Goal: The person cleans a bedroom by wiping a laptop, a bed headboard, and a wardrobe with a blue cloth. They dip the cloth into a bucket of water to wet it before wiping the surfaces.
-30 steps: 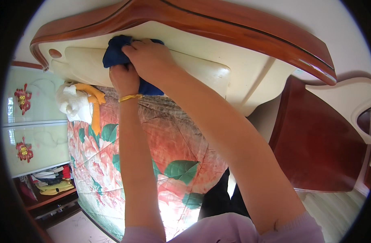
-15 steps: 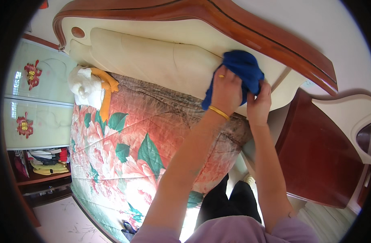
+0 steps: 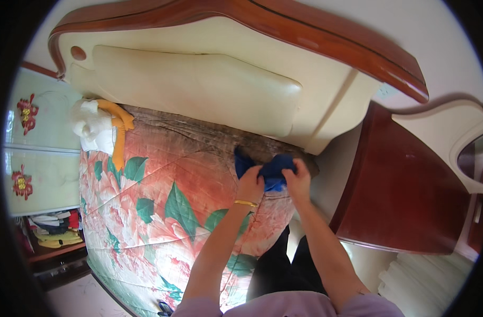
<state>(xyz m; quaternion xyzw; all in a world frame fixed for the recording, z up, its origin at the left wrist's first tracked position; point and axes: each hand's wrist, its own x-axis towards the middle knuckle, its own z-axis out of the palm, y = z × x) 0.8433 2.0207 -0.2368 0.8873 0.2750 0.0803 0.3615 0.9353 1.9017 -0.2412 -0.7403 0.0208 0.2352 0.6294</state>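
Over the near right part of the bed, a dark blue cloth [image 3: 276,171] hangs bunched between my two hands. My left hand [image 3: 250,182] grips it at the left, and a gold bangle [image 3: 246,203] circles that wrist. At the cloth's right side, my right hand [image 3: 298,182] pinches it between thumb and fingers. Beneath lies a floral quilt [image 3: 162,174] in pink, white and green with a brown upper border. The cream padded headboard [image 3: 199,79] with its brown wooden top rail [image 3: 283,29] rises beyond my hands, not touched by them.
A white and orange plush toy [image 3: 91,124] lies at the bed's far left corner. Right of the bed stands a dark red wooden cabinet [image 3: 405,185] with a cream curved panel. On the left, a wardrobe with pale sliding doors [image 3: 41,158] has folded clothes [image 3: 57,230] on a lower shelf.
Both hands have come away from the headboard with the blue cloth, moving down and toward me over the quilt. The cloth is now held out between them. The whole view has shifted slightly.
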